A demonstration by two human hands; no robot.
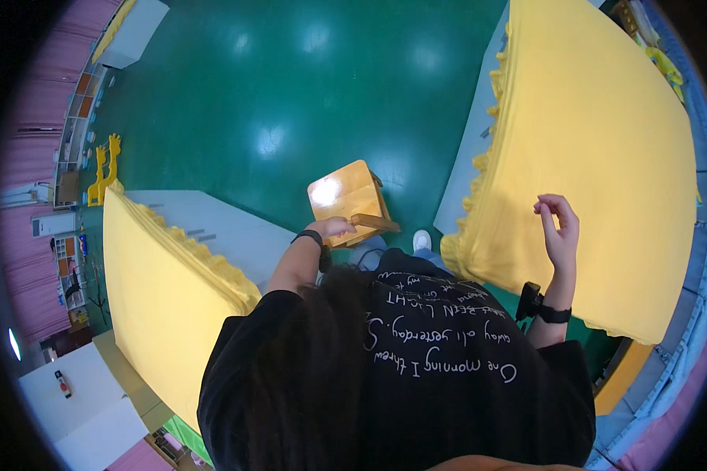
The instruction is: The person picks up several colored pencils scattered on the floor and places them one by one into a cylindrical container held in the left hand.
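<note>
A small wooden chair (349,198) stands on the green floor (291,94) in the middle of the scene, just ahead of the person, its pale seat catching a glare of overhead light. The person's left hand (334,228) rests on the chair's near edge, fingers curled down over the backrest rail (375,222), which juts out to the right; a dark band circles that wrist. The chair sits in the gap between two tables, close to the near corner of the one on the left.

The right hand (559,228) is raised over the right-hand table, away from the chair, fingers loosely bent with fingertips drawn toward the thumb, holding nothing that can be made out. A black watch-like device (531,301) and strap sit on that forearm.

Both tables are draped in yellow cloth with a scalloped fringe: the right cloth (597,157) spreads wide from the far right down to the person's elbow, the left cloth (161,290) runs from the far left toward the near side. Grey tabletop (220,231) shows bare beside the left cloth. The person's black shirt with white script fills the near centre. One white shoe toe (422,239) shows just right of the chair. Far left, shelving (75,133) stands against pink curtains (35,110).
</note>
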